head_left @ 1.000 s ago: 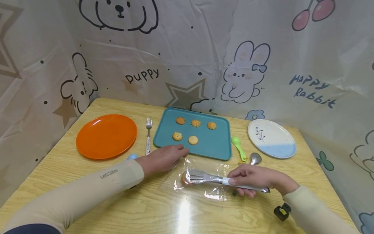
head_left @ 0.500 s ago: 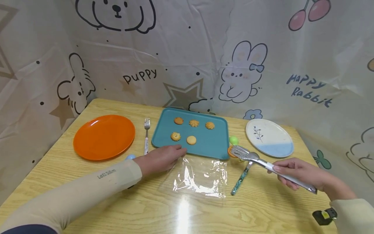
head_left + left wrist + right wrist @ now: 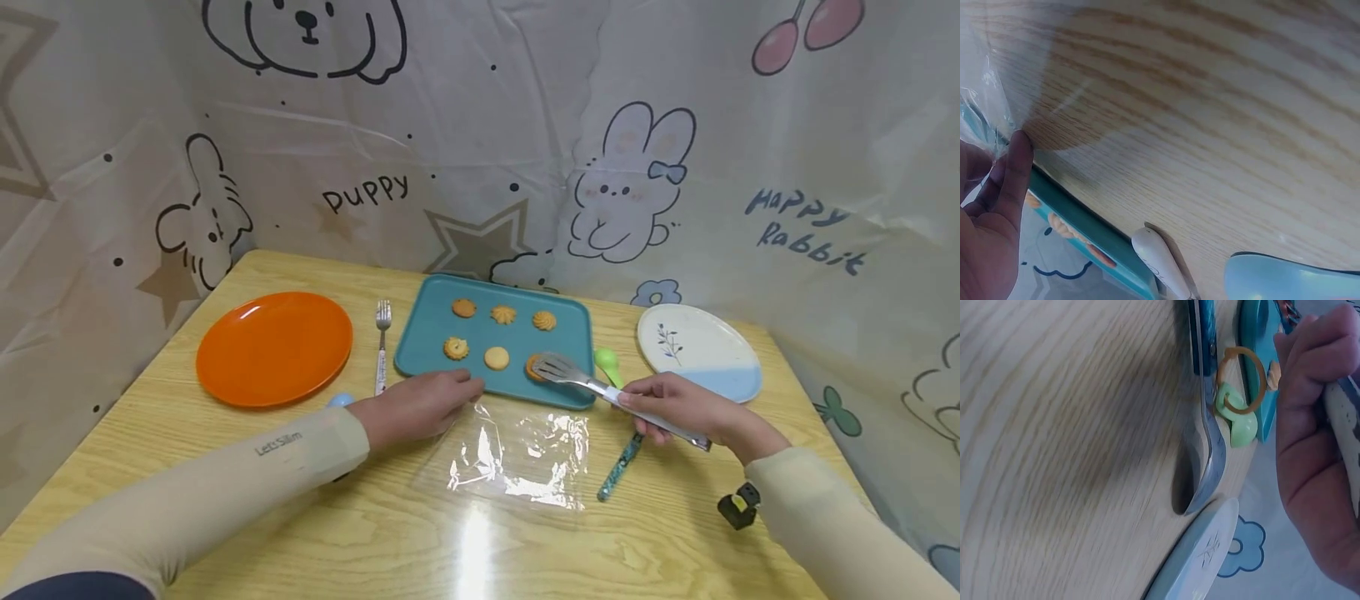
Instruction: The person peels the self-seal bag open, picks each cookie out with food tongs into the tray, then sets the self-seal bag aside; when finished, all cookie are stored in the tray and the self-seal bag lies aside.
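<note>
My left hand [image 3: 420, 404] pinches the edge of a clear plastic bag [image 3: 517, 462] just in front of the teal tray [image 3: 416, 333]; the left wrist view shows fingertips on the crinkled film [image 3: 988, 87]. Several cookies lie on the tray, among them a round pale one [image 3: 496, 358]. In my right hand [image 3: 671, 404] are metal tongs [image 3: 596, 386], their slotted end over the tray's front right corner. A cookie [image 3: 532, 367] sits at that end, partly covered; whether it touches the tray I cannot tell. The right wrist view shows curled fingers around the handle [image 3: 1342, 419].
An orange plate [image 3: 273, 350] and a fork [image 3: 382, 342] lie left of the tray. A light blue utensil [image 3: 340, 400] is half hidden by my left arm. To the right are a green spoon [image 3: 609, 364], a teal-handled spoon [image 3: 618, 471] and a white-and-blue plate [image 3: 701, 354].
The tongs with the cookie have gone from over the bag out to the right, then back left onto the tray's front right corner. My left hand has stayed at the bag's edge.
</note>
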`<state>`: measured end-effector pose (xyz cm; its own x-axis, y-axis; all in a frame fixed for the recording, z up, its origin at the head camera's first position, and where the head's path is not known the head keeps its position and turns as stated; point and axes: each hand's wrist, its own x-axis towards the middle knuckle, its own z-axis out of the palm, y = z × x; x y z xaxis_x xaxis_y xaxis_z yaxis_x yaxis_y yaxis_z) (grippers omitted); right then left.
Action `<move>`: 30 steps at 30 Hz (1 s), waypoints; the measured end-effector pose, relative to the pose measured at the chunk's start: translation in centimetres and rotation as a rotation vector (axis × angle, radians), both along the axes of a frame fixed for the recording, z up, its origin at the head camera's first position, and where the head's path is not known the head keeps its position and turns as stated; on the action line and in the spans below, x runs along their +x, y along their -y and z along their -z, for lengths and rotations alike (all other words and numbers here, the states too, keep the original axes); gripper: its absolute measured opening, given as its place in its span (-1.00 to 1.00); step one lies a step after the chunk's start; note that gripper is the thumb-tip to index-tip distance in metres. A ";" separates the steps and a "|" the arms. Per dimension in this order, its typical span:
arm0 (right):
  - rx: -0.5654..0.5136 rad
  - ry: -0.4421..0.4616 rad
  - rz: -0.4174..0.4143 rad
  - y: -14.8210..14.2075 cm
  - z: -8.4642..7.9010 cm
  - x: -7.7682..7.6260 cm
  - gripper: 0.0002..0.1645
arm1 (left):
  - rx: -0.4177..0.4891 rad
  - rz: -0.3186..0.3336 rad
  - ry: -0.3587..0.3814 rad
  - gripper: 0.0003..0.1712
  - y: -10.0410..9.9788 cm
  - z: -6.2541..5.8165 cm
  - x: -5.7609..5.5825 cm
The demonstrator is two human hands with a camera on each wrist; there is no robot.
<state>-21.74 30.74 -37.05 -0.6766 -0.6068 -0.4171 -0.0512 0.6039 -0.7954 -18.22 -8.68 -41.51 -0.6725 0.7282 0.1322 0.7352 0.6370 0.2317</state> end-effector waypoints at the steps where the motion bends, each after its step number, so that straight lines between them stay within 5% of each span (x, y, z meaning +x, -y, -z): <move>1: -0.001 0.005 0.007 0.2 0.0 -0.1 -0.48 | -0.003 0.000 -0.002 -0.87 0.0 0.0 0.0; 8: 0.024 0.000 0.060 0.2 0.2 0.0 -0.44 | -0.010 0.005 -0.005 -0.88 -0.1 0.1 -0.1; 18: 0.062 -0.154 0.169 -2.5 -1.3 1.9 -0.43 | -0.043 0.007 -0.034 -0.89 -0.2 0.0 -0.2; 24: 0.152 -0.358 0.320 -6.2 -2.1 4.9 -0.47 | -0.116 -0.073 -0.064 -0.95 0.0 -0.9 0.3; 30: 0.331 -0.566 0.432 -10.8 -0.8 8.0 -0.48 | -0.145 -0.011 -0.098 -0.50 -0.4 -2.0 1.5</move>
